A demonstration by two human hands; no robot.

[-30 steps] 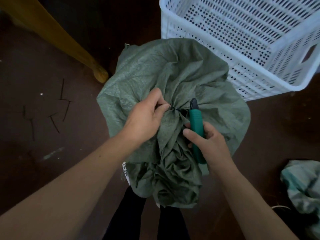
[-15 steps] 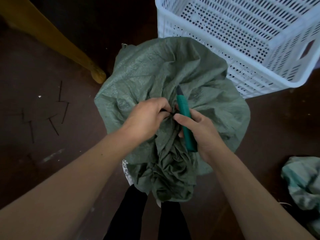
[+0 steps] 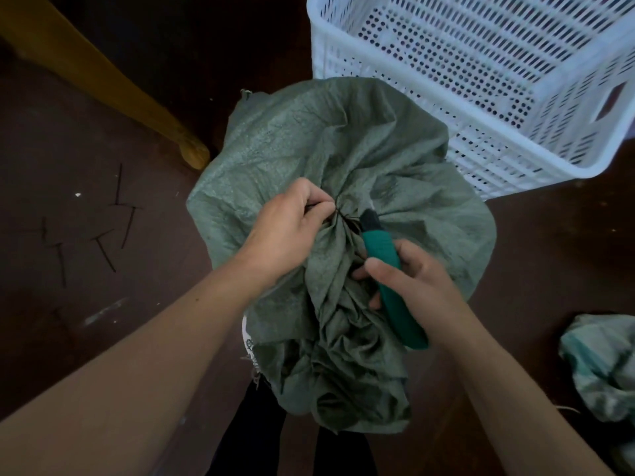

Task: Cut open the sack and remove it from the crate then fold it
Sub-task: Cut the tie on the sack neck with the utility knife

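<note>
A grey-green woven sack (image 3: 295, 142) stands in front of me, its mouth gathered and bound by a thin dark tie (image 3: 340, 214). My left hand (image 3: 285, 228) pinches the gathered neck right beside the tie. My right hand (image 3: 409, 283) grips a green-handled cutter (image 3: 388, 280), its dark tip pointing at the tie from the lower right. What the sack covers is hidden; only a sliver of white shows at its lower left edge. The loose bunched end of the sack hangs toward my legs.
An empty white perforated crate (image 3: 515, 156) stands at the back right, touching the sack. A yellow wooden furniture leg (image 3: 192, 152) is at the back left. Several dark cut ties (image 3: 103, 249) lie on the brown floor at left. Another crumpled sack (image 3: 604, 365) lies at the right edge.
The cutter's tip has dropped back from above the gathered neck to the tie, and my right hand has slid lower right. My left hand keeps its pinch on the neck.
</note>
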